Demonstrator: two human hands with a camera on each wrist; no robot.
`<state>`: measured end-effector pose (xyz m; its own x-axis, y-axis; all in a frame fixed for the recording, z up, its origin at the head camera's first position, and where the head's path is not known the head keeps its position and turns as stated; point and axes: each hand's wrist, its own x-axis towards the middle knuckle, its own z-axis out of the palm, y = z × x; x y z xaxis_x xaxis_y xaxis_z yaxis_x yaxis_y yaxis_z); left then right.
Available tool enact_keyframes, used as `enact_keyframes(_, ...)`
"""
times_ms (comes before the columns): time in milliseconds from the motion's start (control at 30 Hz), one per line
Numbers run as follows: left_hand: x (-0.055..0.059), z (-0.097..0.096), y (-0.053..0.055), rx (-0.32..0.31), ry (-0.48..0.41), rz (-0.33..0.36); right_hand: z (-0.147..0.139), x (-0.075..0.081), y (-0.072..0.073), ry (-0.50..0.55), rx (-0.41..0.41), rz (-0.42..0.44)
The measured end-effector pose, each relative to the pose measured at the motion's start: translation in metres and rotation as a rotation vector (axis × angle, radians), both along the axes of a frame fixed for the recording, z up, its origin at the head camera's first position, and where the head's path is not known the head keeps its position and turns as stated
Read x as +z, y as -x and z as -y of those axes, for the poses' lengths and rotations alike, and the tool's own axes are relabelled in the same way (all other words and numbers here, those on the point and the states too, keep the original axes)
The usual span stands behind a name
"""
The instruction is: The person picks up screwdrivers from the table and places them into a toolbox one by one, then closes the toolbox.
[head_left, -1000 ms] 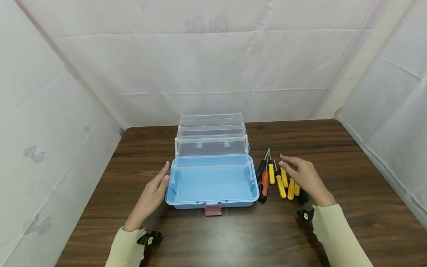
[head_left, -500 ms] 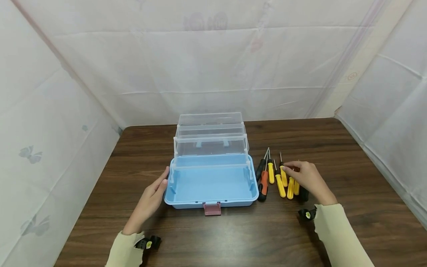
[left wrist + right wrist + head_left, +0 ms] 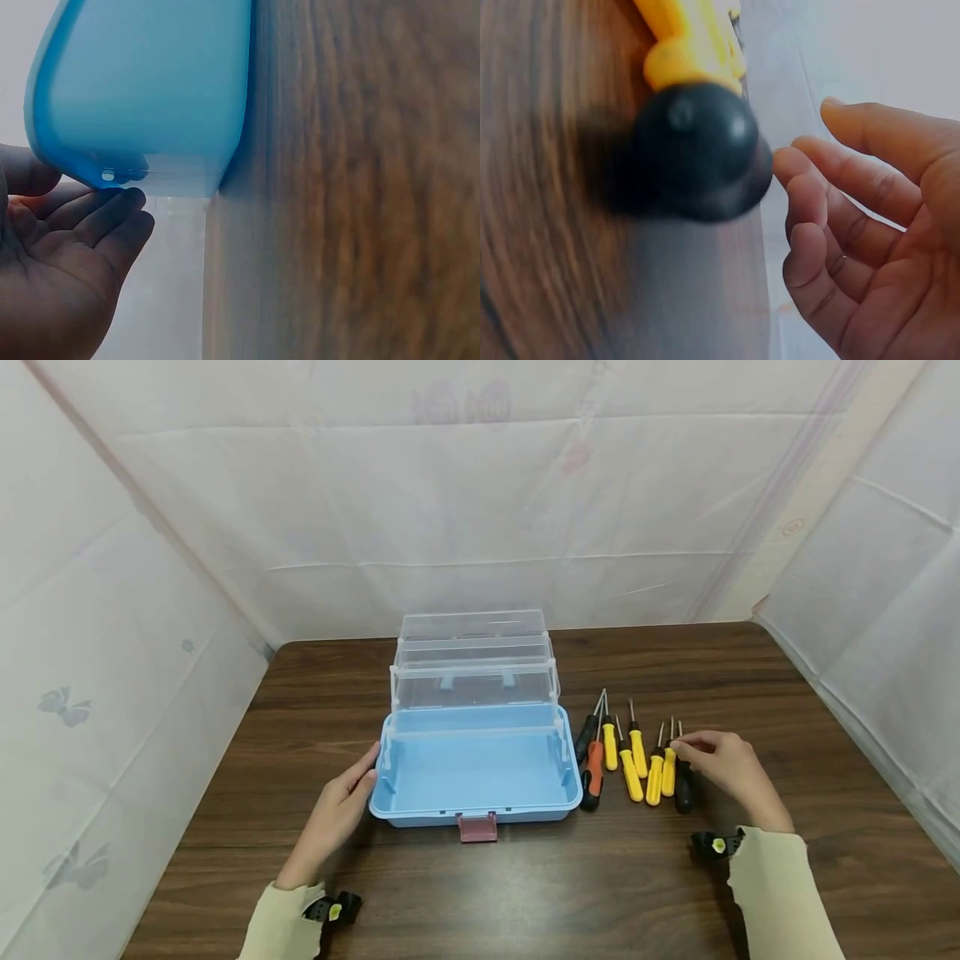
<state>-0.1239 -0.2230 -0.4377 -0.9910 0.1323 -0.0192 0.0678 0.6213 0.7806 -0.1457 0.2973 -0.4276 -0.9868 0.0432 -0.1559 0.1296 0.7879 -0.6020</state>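
Observation:
A blue toolbox [image 3: 476,772] stands with its lid raised and clear trays unfolded behind its base. My left hand [image 3: 341,806] rests against the box's left side, its fingers fairly straight; in the left wrist view the fingertips [image 3: 131,201] touch the corner near the rim. To the right of the box lie several screwdrivers, most with yellow handles. My right hand [image 3: 731,768] hovers over the rightmost one, a black-handled screwdriver [image 3: 683,789], beside a yellow-handled screwdriver [image 3: 669,772]. In the right wrist view its fingers [image 3: 806,255] are loosely bent and hold nothing.
An orange-and-black screwdriver [image 3: 592,772] lies close to the box's right wall, beside another black-handled one [image 3: 585,739]. A reddish latch [image 3: 477,829] hangs at the box front. White sheeting [image 3: 480,510] surrounds the brown wooden table [image 3: 525,893] at back and sides.
My right hand has moved right and slightly toward me, from over the middle yellow screwdrivers to the black one. My left hand has settled slightly lower along the box's side. The screwdrivers stay put.

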Motion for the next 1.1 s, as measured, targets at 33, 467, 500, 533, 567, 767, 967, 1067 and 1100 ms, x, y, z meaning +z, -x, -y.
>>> enact_keyframes(33,0.000,0.000,0.000,0.001,0.001,0.003,-0.003,-0.001,-0.001,0.006,-0.010,0.013)
enact_keyframes(467,0.006,0.000,0.000,0.010,-0.012,0.051,-0.020,-0.007,-0.007,0.095,-0.041,0.151)
enact_keyframes(500,0.007,0.000,0.000,0.010,-0.015,0.053,-0.020,-0.007,-0.007,0.099,-0.042,0.162)
enact_keyframes(533,0.007,0.000,0.000,0.011,-0.017,0.053,-0.020,-0.007,-0.007,0.104,-0.040,0.171)
enact_keyframes(567,0.007,0.000,0.000,0.012,-0.019,0.055,-0.020,-0.007,-0.007,0.108,-0.041,0.180)
enact_keyframes(767,0.009,0.001,0.000,0.013,-0.010,0.073,-0.019,-0.008,-0.008,0.107,-0.038,0.223)
enact_keyframes(967,0.013,0.000,0.000,0.004,-0.020,0.072,-0.018,-0.007,-0.009,0.131,-0.026,0.257)
enact_keyframes(1067,0.014,-0.001,0.000,-0.002,-0.026,0.069,-0.017,-0.007,-0.010,0.157,-0.028,0.276)
enact_keyframes(1100,0.014,-0.001,-0.001,-0.003,-0.028,0.068,-0.016,-0.007,-0.010,0.160,-0.029,0.281)
